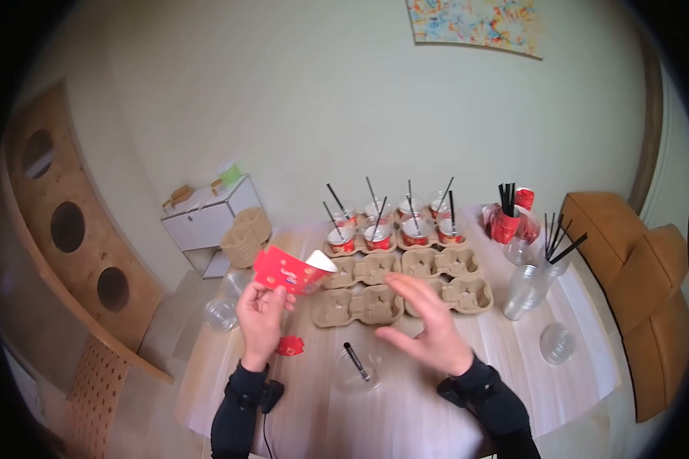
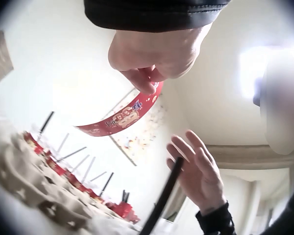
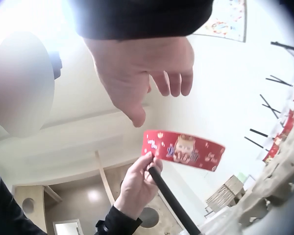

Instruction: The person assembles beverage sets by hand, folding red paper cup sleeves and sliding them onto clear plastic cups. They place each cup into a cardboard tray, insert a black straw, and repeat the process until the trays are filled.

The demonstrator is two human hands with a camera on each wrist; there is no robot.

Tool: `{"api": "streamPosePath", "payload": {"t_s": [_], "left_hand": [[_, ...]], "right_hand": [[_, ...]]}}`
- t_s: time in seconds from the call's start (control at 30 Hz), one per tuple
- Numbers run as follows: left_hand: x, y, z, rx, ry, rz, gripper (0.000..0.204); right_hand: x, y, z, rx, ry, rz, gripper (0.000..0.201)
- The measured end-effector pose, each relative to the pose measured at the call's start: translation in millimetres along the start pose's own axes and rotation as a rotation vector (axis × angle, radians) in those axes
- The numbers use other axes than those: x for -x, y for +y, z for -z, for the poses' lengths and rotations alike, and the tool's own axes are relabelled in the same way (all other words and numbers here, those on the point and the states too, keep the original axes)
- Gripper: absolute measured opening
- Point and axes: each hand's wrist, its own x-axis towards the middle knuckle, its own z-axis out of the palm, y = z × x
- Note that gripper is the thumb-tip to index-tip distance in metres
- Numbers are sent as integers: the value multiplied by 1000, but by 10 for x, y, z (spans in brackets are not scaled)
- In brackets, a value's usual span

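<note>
The left hand [image 1: 262,315] pinches a red printed cardboard sleeve [image 1: 283,272] at its lower edge, held up above the table's left part; the sleeve curves in the left wrist view [image 2: 125,119]. To its right the right hand [image 1: 430,327] is raised, fingers extended, touching nothing. Between and below the hands stands a clear cup [image 1: 357,373] with a black straw [image 1: 355,361] in it. A small red piece [image 1: 290,346] lies on the table beside the left wrist. In the right wrist view the sleeve [image 3: 183,150] appears broadside, below the right hand [image 3: 142,68].
Cardboard cup carriers [image 1: 357,306] fill the table's middle; behind them several red-sleeved cups [image 1: 377,236] with straws sit in carriers. Stacked clear cups [image 1: 522,294] and a red holder of straws [image 1: 505,227] are at the right, a clear lid stack [image 1: 221,314] and stacked carriers [image 1: 241,243] at the left.
</note>
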Motion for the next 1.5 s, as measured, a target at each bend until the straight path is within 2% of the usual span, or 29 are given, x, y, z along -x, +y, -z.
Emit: {"api": "streamPosePath", "payload": {"t_s": [0.07, 0.2, 0.23, 0.33, 0.37, 0.4, 0.43, 0.47, 0.53, 0.57, 0.6, 0.67, 0.7, 0.8, 0.87, 0.93, 0.97, 1.0, 1.03, 1.07, 1.17, 1.37, 1.43, 1.5], "left_hand": [[130, 162, -341, 62, -41, -4, 9], [332, 330, -815, 135, -167, -8, 14], [365, 308, -887, 133, -191, -41, 16], [397, 276, -936, 115, -252, -72, 22], [362, 271, -942, 23, -241, -234, 23], [339, 261, -934, -68, -226, -393, 24], [327, 174, -843, -186, -183, -455, 29], [311, 99, -792, -184, -182, -455, 29], [278, -12, -696, 51, 196, -406, 34], [238, -40, -646, 35, 159, -395, 42], [201, -67, -641, 31, 167, -389, 42], [115, -107, -676, -112, 26, -178, 47], [112, -119, -685, -111, 41, -171, 47], [157, -122, -674, 223, -272, 72, 56], [180, -111, -574, 191, -363, 241, 48], [163, -104, -571, 289, -419, 234, 26], [147, -116, -546, 296, -406, 236, 26], [139, -129, -514, 268, -416, 223, 22], [141, -138, -489, 239, -427, 211, 19], [138, -138, -475, 245, -416, 216, 19], [119, -85, -439, 193, -424, 155, 21], [139, 60, -517, 152, -363, 146, 27], [135, 30, -503, 37, -393, 55, 31], [169, 8, -515, 82, -378, 69, 32]], "right_hand": [[-71, -105, -79, 111, 129, 194, 72], [-124, -138, -146, 208, 259, 312, 60], [-107, -104, -145, 224, 278, 317, 48], [-28, 24, -98, 154, 288, 255, 45], [-31, 52, -67, 159, 293, 254, 45], [-38, 76, -37, 158, 405, 260, 51], [-41, 101, -22, 156, 514, 266, 57], [-39, 157, -36, 158, 512, 267, 57], [-42, 268, -102, -449, 628, 145, 75], [-45, 264, -49, -443, 530, 170, 80], [-45, 263, -98, -447, 522, 165, 80], [-33, 264, -217, -654, 579, 147, 77], [-2, 291, -276, -661, 545, 132, 76], [45, 256, -438, -648, 401, 50, 75], [105, 314, -492, -625, 321, 60, 68], [161, 317, -476, -253, 206, 50, 60], [178, 285, -477, -257, 197, 6, 50], [165, 293, -487, -256, 180, 1, 50], [139, 302, -491, -247, 151, 89, 45], [116, 308, -494, -239, 124, 178, 41], [83, 258, -455, -129, 37, 206, 34], [72, 241, -374, -4, -49, 206, 33], [52, 191, -343, 1, -64, 203, 34], [41, 178, -334, 9, -77, 203, 34]]}}
